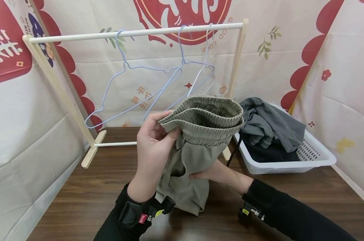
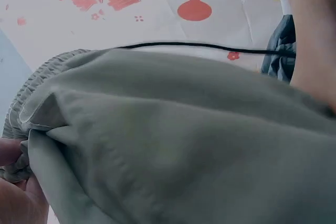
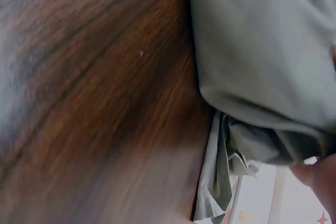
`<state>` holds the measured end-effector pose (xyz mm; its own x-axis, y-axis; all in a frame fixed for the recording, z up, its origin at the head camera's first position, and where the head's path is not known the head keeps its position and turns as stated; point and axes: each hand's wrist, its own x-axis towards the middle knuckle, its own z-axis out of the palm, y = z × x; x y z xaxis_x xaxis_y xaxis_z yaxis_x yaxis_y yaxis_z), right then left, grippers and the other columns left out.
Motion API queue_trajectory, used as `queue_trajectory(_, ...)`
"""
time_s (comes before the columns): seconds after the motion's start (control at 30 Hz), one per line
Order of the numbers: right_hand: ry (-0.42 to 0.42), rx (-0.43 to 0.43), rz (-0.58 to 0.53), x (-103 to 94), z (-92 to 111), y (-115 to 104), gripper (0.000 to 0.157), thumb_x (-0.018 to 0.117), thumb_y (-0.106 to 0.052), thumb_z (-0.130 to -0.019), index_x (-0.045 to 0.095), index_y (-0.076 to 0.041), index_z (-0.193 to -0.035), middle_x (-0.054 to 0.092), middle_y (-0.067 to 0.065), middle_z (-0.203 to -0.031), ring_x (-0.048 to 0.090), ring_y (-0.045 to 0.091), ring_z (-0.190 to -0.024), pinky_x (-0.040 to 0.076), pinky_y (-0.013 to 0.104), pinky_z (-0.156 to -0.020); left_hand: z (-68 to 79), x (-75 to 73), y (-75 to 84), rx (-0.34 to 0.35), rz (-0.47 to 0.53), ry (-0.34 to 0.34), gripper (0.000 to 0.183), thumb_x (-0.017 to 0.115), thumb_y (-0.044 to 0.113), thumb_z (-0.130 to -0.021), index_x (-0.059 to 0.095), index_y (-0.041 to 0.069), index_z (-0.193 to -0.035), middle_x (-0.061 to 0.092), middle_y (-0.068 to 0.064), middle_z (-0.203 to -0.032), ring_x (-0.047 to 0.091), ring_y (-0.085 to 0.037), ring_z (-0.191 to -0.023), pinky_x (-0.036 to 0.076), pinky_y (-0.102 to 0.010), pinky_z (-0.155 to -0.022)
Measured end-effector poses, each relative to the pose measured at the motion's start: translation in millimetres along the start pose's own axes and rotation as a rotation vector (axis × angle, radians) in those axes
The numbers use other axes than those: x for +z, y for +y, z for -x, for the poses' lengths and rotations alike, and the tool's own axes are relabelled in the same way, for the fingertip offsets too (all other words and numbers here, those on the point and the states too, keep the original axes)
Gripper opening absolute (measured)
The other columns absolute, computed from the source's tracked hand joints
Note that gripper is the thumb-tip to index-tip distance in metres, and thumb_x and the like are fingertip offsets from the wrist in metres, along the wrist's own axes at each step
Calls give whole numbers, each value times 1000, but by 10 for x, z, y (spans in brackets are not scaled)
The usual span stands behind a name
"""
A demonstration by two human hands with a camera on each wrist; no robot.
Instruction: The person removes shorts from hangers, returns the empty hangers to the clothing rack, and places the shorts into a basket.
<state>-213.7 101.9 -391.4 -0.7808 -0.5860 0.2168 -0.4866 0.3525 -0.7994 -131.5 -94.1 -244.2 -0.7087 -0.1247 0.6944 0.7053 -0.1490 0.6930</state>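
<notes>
A pair of olive-green pants [image 1: 197, 157] with a gathered elastic waistband is held up above the table, waist opening upward. My left hand [image 1: 154, 144] pinches the left end of the waistband between thumb and fingers. Lower down, my right hand [image 1: 215, 172] grips the right side of the cloth, thumb in front, its other fingers hidden behind in the head view. Grey-green fabric [image 2: 173, 124] fills most of the left wrist view. In the right wrist view the lower part of the pants [image 3: 257, 51] hangs in folds beside the wooden tabletop.
Behind stands a wooden rack [image 1: 139, 32] with two blue hangers [image 1: 109, 80] and a white hanger [image 1: 197, 78]. To the right, a white plastic basket [image 1: 316, 164] holds dark grey clothing [image 1: 272, 124] and black cloth. A dark cord hangs by its near-left side. Printed fabric surrounds the brown table [image 1: 79, 201].
</notes>
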Motion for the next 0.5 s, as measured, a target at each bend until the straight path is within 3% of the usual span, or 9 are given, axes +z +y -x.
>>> queue_trajectory(0.1, -13, -74, 32, -35, 33, 32, 65, 84, -12, -76, 45, 4, -126, 53, 10, -117, 53, 17, -102, 46, 34, -88, -32, -29, 39, 10, -21, 12, 35, 64, -17, -84, 58, -8, -117, 67, -15, -110, 66, -25, -94, 53, -31, -76)
queue_trajectory(0.2, -38, -131, -6, -108, 86, 80, 65, 78, -5, -81, 41, 5, -133, 51, 15, -125, 51, 16, -109, 44, 32, -91, -50, -68, 66, 16, -35, 18, 34, 64, -17, -84, 59, -8, -116, 67, -14, -110, 66, -25, -94, 53, -31, -75)
queue_trajectory(0.37, -93, -80, -52, -264, 159, 124, 64, 69, -10, -91, 34, 3, -143, 43, 17, -141, 43, 7, -122, 38, 28, -99, -57, -157, 93, 31, -67, 50, 34, 65, -17, -83, 59, -9, -115, 68, -13, -108, 67, -22, -92, 53, -29, -73)
queue_trajectory(0.5, -136, -61, -65, -399, 211, 122, 52, 65, -11, -95, 41, 7, -137, 50, 20, -133, 49, 6, -115, 41, 30, -97, -74, -228, 126, 26, -98, 98, 35, 67, -17, -82, 61, -6, -115, 69, -12, -107, 68, -22, -92, 54, -29, -74)
